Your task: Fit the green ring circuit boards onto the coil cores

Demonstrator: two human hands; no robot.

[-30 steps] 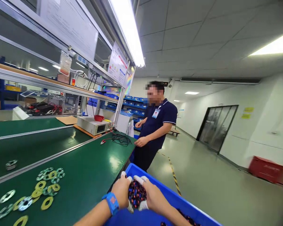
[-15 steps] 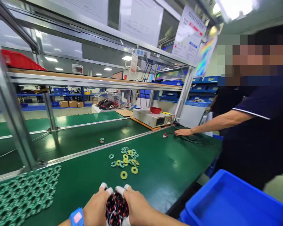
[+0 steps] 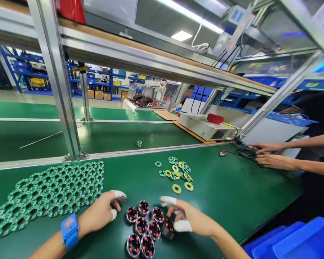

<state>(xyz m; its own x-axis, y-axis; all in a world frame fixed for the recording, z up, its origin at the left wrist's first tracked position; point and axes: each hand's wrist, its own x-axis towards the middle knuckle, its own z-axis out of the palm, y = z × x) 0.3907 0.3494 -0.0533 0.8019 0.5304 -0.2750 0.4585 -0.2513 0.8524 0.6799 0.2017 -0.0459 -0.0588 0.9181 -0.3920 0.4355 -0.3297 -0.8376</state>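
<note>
Several short black cylinders [image 3: 141,226] with silver rims and red bits inside stand in a cluster on the green table. My left hand [image 3: 104,211], white covers on its fingertips and a blue band at the wrist, is open just left of them, holding nothing. My right hand [image 3: 187,216] is at the cluster's right side with fingers apart. Its thumb touches, or nearly touches, a dark cylinder [image 3: 167,228] at the right end. Beyond the hands lie loose green rings [image 3: 162,173] and yellow rings [image 3: 176,189].
A sheet-like array of green rings [image 3: 56,189] covers the table's left. One small ringed part [image 3: 139,143] stands behind the metal rail. A grey instrument [image 3: 202,127] is at the back right. A co-worker's hands [image 3: 275,160] touch black cables. Blue bins [image 3: 299,241] stand at lower right.
My hands, earlier pressed together around the black cylinders near the table's front, are now apart, and the cylinders stand on the table. My view has turned left. The co-worker now has both hands on the cables.
</note>
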